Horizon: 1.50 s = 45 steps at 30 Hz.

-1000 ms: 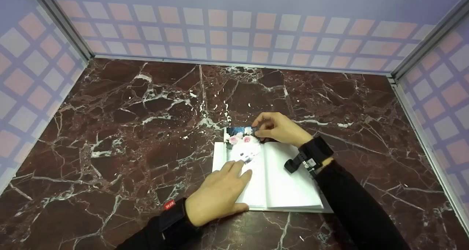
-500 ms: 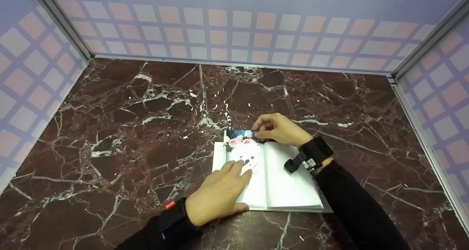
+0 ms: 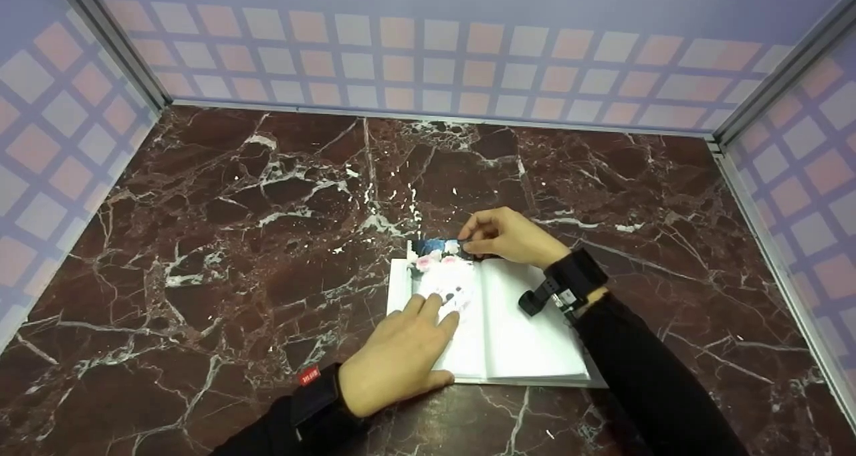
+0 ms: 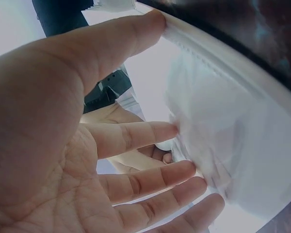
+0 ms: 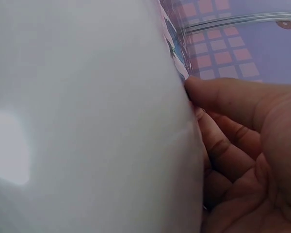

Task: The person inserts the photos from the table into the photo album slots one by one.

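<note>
A photo album (image 3: 531, 339) lies open, its white pages up. At the left page's far edge a photo (image 3: 433, 263), with pink roses and a white furry animal, sticks partly out; its lower part overlaps the page. My right hand (image 3: 508, 237) pinches the photo's far right corner between thumb and fingers. In the right wrist view the thumb (image 5: 223, 94) presses at the photo's edge, beside a large pale page (image 5: 82, 97). My left hand (image 3: 394, 352) rests on the left page with fingers extended, its thumb at the near edge. Clear plastic (image 4: 208, 111) covers the page in the left wrist view.
The album is on a dark red marbled tabletop (image 3: 267, 295) with white veins. Low partition walls (image 3: 428, 61) with pink and white squares enclose the back and both sides. Both wrists wear black straps (image 3: 575, 279).
The photo has slid a little toward me, so less of it sticks out past the page's far edge. The right hand has moved slightly with it; the left hand has stayed in place.
</note>
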Motion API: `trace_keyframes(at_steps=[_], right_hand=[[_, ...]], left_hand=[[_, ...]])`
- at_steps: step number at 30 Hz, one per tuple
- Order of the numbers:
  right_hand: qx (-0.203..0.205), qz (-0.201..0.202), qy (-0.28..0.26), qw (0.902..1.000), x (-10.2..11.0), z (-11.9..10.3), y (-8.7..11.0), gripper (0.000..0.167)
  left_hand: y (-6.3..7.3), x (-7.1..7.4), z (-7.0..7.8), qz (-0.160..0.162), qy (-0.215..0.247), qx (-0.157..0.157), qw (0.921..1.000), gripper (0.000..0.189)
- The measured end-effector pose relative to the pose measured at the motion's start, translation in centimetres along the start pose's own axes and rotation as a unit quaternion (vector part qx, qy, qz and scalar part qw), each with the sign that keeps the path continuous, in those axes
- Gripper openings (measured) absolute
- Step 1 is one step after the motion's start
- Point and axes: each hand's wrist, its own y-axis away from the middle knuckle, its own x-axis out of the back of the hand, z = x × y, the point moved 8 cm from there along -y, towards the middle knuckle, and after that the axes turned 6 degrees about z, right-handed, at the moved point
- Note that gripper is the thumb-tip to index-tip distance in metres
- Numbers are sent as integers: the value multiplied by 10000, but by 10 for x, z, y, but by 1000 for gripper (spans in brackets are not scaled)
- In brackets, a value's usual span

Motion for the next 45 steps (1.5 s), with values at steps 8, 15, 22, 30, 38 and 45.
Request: trace_keyframes(at_steps=[8,15,22,30,38,45], right_hand=[[-48,-10,-20,10000,-1,-1,0,13],[17,14,143,9999,1,-3,2,13],[-10,-51,137,9999,-1,-2,1,11],[-67,-105,169,9998,-2,-2,2,12],[-12,-133,225,9997,-3,-2,2,12],[-20,-162,220,9996,-4,-2,2,12]], left_hand=[[1,1,6,126,-231,-75,9996,64],[2,2,7,205,-279,-145,9993,62],[2,5,9,330,-354,-209,9986,58],[2,5,9,375,-353,-221,9984,59],[2,5,8,363,-346,-223,9985,60],[2,4,8,315,-323,-211,9988,60]])
